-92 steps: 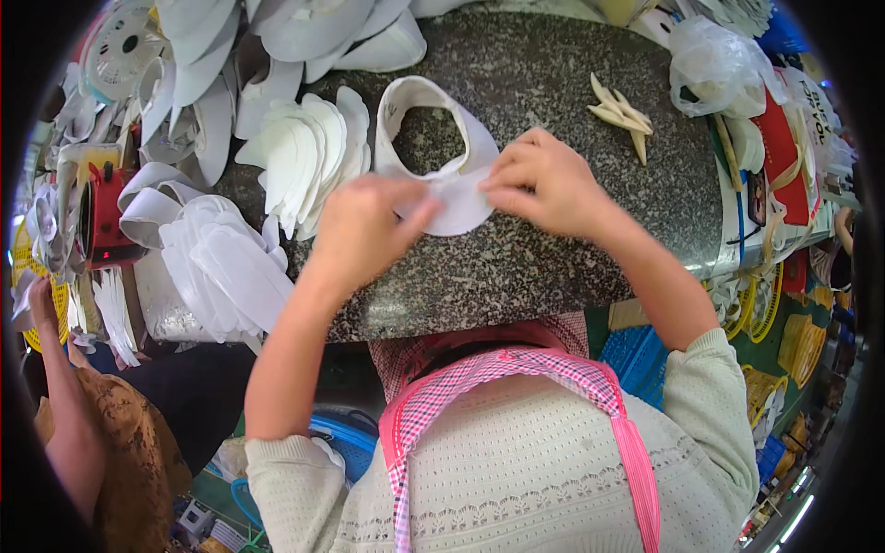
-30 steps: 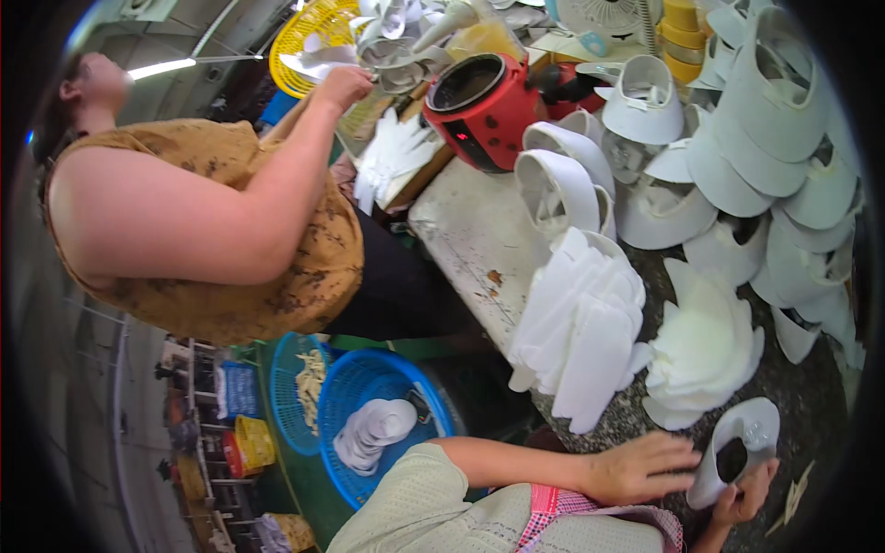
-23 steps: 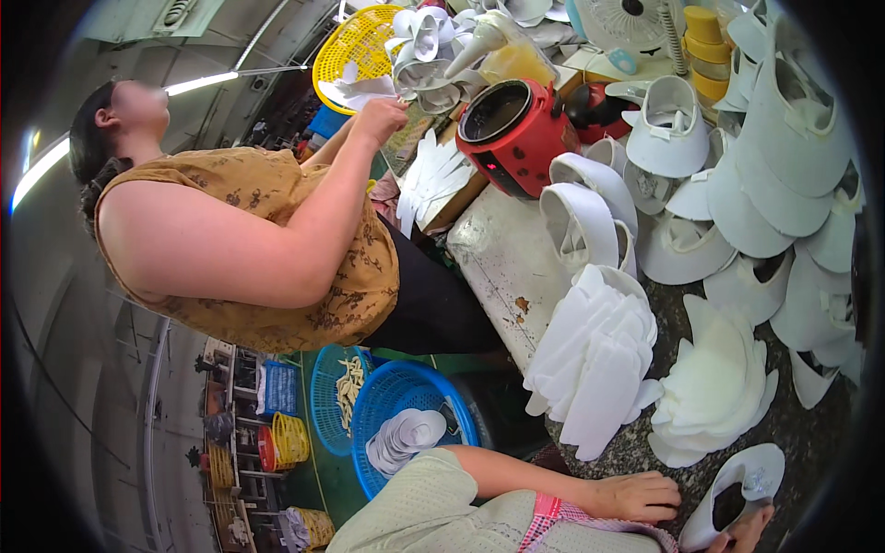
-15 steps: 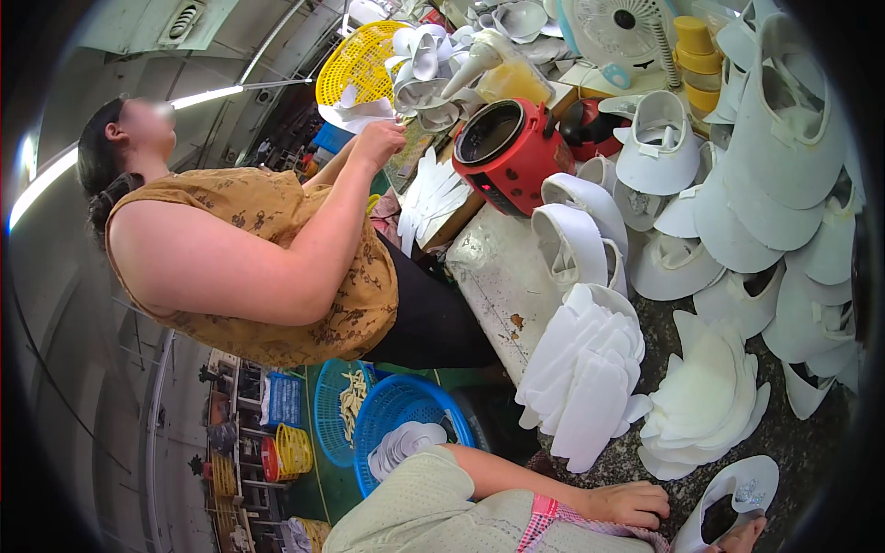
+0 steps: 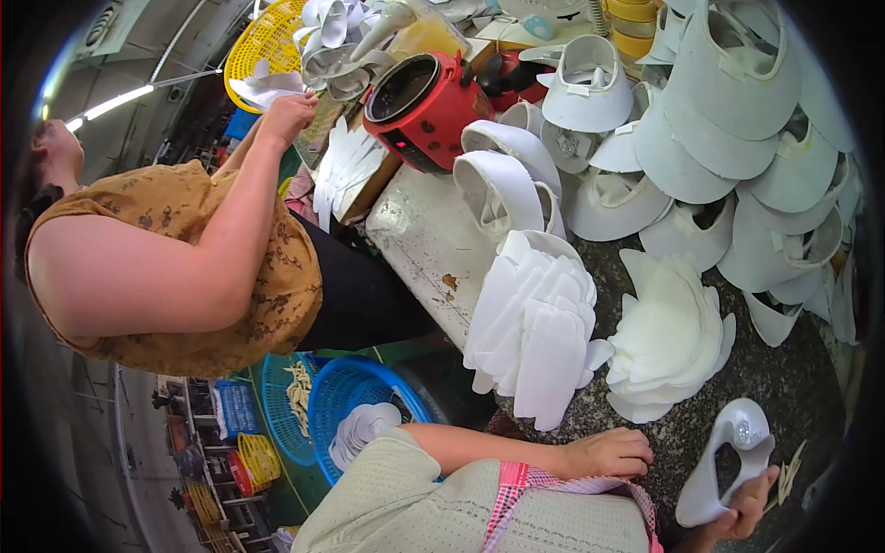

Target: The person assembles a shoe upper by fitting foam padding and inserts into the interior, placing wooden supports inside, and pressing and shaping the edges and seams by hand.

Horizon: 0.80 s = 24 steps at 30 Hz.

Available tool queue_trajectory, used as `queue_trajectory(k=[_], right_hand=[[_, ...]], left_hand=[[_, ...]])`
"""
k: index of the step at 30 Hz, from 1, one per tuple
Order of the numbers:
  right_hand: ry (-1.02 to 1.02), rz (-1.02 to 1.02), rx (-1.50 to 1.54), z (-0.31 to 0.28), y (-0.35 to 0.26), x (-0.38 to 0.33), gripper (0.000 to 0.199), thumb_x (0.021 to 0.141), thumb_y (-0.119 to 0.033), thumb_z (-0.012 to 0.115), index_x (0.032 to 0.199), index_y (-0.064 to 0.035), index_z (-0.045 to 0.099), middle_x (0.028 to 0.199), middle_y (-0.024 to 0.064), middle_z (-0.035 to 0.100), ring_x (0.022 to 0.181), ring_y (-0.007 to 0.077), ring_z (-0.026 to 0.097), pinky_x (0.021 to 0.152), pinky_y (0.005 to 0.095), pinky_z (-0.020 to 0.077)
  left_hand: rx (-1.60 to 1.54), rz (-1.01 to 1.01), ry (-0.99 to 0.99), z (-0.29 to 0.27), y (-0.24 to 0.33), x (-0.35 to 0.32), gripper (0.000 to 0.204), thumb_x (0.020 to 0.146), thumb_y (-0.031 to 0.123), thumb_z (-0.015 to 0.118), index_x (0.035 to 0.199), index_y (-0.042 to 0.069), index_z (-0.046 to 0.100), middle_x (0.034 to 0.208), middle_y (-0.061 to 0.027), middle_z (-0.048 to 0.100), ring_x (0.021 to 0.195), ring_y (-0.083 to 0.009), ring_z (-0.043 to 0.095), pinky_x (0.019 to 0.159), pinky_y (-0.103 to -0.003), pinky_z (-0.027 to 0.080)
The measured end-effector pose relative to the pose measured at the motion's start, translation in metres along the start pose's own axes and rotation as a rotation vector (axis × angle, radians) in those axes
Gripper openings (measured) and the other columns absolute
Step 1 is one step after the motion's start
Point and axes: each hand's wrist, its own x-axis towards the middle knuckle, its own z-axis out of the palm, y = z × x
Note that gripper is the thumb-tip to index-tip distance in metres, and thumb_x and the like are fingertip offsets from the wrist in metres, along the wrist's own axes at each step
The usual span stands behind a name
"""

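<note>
My right hand (image 5: 742, 521), at the lower right edge of the view, is shut on a white curved foam piece (image 5: 724, 461) with a round hole, holding it over the speckled stone table (image 5: 784, 387). My left hand (image 5: 604, 452) lies on the table's near edge, holding nothing, just below a stack of white flat foam pieces (image 5: 539, 323). A fan of white shaped pieces (image 5: 668, 336) lies between the stack and the held piece.
A co-worker in a brown patterned top (image 5: 184, 267) stands at the left, one hand (image 5: 290, 111) at white pieces by a yellow basket (image 5: 263, 41). A red round pot (image 5: 419, 97) and several white visor shells (image 5: 710, 120) crowd the table. Blue baskets (image 5: 355, 410) sit on the floor.
Three seconds ago both hands held the white piece over the table. The view has swung left to the co-worker; only my right hand holds the piece and my left rests on the edge.
</note>
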Motion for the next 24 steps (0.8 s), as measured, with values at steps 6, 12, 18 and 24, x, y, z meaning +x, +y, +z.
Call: queue_trajectory(k=[6, 12, 18, 24], right_hand=[[-0.187, -0.149, 0.075, -0.026, 0.014, 0.011, 0.039, 0.088, -0.03, 0.047, 0.062, -0.0066, 0.03, 0.056, 0.0064, 0.034, 0.055, 0.0197, 0.033, 0.09, 0.0487, 0.0331], [-0.144, -0.239, 0.136, -0.021, 0.01, 0.012, 0.035, 0.088, -0.024, 0.052, 0.066, -0.0044, 0.033, 0.056, 0.0073, 0.039, 0.054, 0.0209, 0.037, 0.086, 0.048, 0.0363], [-0.233, -0.311, 0.204, 0.008, -0.014, 0.024, 0.037, 0.085, -0.031, 0.059, 0.063, -0.0048, 0.043, 0.056, 0.005, 0.043, 0.05, 0.0204, 0.038, 0.055, 0.0356, 0.0285], [-0.324, -0.501, 0.155, 0.019, -0.027, 0.019, 0.039, 0.077, -0.029, 0.068, 0.06, -0.0083, 0.041, 0.053, 0.0037, 0.043, 0.048, 0.0214, 0.042, 0.054, 0.0339, 0.0317]], left_hand=[[0.055, -0.021, 0.053, 0.005, 0.015, 0.006, 0.017, 0.074, 0.006, 0.063, 0.089, 0.002, 0.056, 0.097, -0.0095, 0.054, 0.093, -0.0267, 0.053, 0.075, -0.036, 0.043], [0.135, -0.05, 0.072, 0.01, 0.021, 0.009, 0.012, 0.073, 0.007, 0.063, 0.083, 0.003, 0.057, 0.094, -0.0081, 0.054, 0.09, -0.0254, 0.053, 0.074, -0.036, 0.042], [0.215, 0.036, 0.138, 0.006, 0.026, 0.006, 0.02, 0.068, 0.003, 0.065, 0.088, 0.003, 0.06, 0.093, -0.0077, 0.057, 0.085, -0.0253, 0.056, 0.072, -0.036, 0.045], [0.605, 0.032, 0.518, -0.056, 0.052, -0.004, 0.027, 0.067, -0.002, 0.065, 0.093, 0.004, 0.063, 0.092, -0.0123, 0.061, 0.084, -0.0285, 0.059, 0.073, -0.036, 0.048]])
